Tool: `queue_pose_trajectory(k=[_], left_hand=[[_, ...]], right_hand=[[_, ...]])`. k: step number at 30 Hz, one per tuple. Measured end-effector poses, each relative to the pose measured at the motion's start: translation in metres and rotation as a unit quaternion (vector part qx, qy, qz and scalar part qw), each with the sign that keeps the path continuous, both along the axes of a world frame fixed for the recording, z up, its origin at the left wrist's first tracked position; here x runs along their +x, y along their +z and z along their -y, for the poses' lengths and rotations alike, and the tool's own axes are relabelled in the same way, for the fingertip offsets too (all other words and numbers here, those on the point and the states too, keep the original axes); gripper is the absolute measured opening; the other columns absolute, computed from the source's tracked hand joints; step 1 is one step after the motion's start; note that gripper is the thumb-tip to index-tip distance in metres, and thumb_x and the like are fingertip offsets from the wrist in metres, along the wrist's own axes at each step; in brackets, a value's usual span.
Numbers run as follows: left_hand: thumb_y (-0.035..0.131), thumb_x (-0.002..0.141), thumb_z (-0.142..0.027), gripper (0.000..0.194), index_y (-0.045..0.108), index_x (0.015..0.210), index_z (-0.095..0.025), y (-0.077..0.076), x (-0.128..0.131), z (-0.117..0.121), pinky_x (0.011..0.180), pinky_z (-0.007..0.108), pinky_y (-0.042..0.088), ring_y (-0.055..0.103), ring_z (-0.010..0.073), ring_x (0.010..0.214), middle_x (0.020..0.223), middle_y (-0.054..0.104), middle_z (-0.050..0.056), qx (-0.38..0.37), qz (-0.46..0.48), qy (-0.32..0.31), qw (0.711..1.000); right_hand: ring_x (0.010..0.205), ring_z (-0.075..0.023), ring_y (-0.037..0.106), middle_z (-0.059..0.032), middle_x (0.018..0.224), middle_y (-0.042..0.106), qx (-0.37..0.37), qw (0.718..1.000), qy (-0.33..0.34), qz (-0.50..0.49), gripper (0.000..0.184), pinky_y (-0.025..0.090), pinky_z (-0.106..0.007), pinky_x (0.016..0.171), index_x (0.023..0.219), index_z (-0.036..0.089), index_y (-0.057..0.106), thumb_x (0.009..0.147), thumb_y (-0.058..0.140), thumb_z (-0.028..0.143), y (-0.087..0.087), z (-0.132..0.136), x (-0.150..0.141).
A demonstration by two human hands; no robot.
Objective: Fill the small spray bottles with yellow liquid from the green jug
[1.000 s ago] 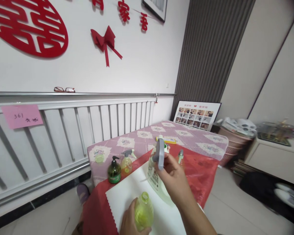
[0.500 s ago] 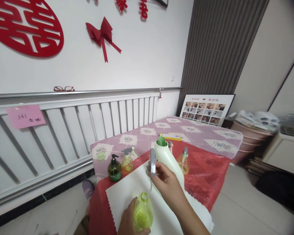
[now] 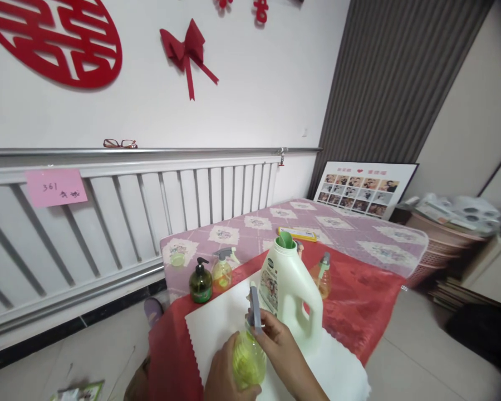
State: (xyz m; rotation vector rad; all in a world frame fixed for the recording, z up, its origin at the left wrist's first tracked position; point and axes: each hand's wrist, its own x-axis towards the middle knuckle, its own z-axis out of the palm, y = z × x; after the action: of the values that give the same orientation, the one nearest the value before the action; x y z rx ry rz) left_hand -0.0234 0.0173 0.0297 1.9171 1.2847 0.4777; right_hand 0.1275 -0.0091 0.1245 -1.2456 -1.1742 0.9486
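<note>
Spray bottle (image 3: pixel 249 365), yellow-green and see-through, sits low above the white mat (image 3: pixel 211 328), right at our hands. Our left hand (image 3: pixel 223 370) is curled around its belly; our right hand (image 3: pixel 278 340) pinches the grey trigger head (image 3: pixel 255 309) at its mouth, fingers nearly closed. We judge the bottle light and slightly squeezable, slick if wet, best gripped around the ribbed body, with the head held by its collar. Just beyond stands the big pale jug (image 3: pixel 290 278); the dark pump bottle (image 3: pixel 201 287) is farther left on the cloth-covered surface (image 3: pixel 250 239).
</note>
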Motion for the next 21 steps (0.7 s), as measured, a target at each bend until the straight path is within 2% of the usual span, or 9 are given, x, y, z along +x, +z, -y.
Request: queue_pose_trajectory(k=[3, 8, 15, 21], left_hand=[[0.065, 0.053, -0.024, 0.102, 0.030, 0.147, -0.008, 0.000, 0.000, -0.001, 0.120, 0.041, 0.030, 0.040, 0.0318, 0.140, 0.154, 0.041, 0.016, -0.009, 0.002, -0.009, 1.000], [0.066, 0.052, -0.024, 0.103, 0.031, 0.148, -0.012, 0.005, 0.000, 0.001, 0.119, 0.039, 0.031, 0.040, 0.0312, 0.139, 0.152, 0.044, 0.013, -0.008, 0.009, -0.006, 1.000], [0.068, 0.053, -0.026, 0.102, 0.031, 0.147, -0.015, 0.021, -0.002, 0.004, 0.118, 0.040, 0.031, 0.041, 0.0314, 0.138, 0.150, 0.046, 0.012, -0.024, 0.014, -0.008, 1.000], [0.069, 0.052, -0.026, 0.101, 0.033, 0.146, -0.015, 0.021, -0.003, 0.006, 0.115, 0.041, 0.034, 0.045, 0.0311, 0.133, 0.146, 0.050, 0.012, -0.018, 0.025, -0.001, 1.000]], right_hand=[[0.090, -0.0234, 0.063, -0.0043, 0.098, 0.071, 0.000, 1.000, 0.007, -0.001, 0.027, 0.049, -0.038, 0.088, 0.103, 0.025, 0.070, 0.081, 0.068, 0.041, -0.002, 0.006, 0.001], [0.093, -0.0244, 0.065, -0.0063, 0.104, 0.073, 0.001, 1.000, 0.005, 0.015, 0.028, 0.050, -0.039, 0.090, 0.104, 0.025, 0.070, 0.081, 0.068, 0.042, -0.002, 0.011, 0.003], [0.106, -0.0293, 0.066, -0.0098, 0.113, 0.073, -0.015, 0.996, -0.010, 0.089, 0.031, 0.048, -0.044, 0.095, 0.108, 0.024, 0.069, 0.083, 0.065, 0.041, 0.003, 0.016, 0.002], [0.107, -0.0298, 0.065, -0.0101, 0.114, 0.072, -0.023, 0.985, -0.029, 0.171, 0.031, 0.048, -0.043, 0.095, 0.107, 0.023, 0.068, 0.082, 0.063, 0.039, 0.012, 0.016, 0.000]])
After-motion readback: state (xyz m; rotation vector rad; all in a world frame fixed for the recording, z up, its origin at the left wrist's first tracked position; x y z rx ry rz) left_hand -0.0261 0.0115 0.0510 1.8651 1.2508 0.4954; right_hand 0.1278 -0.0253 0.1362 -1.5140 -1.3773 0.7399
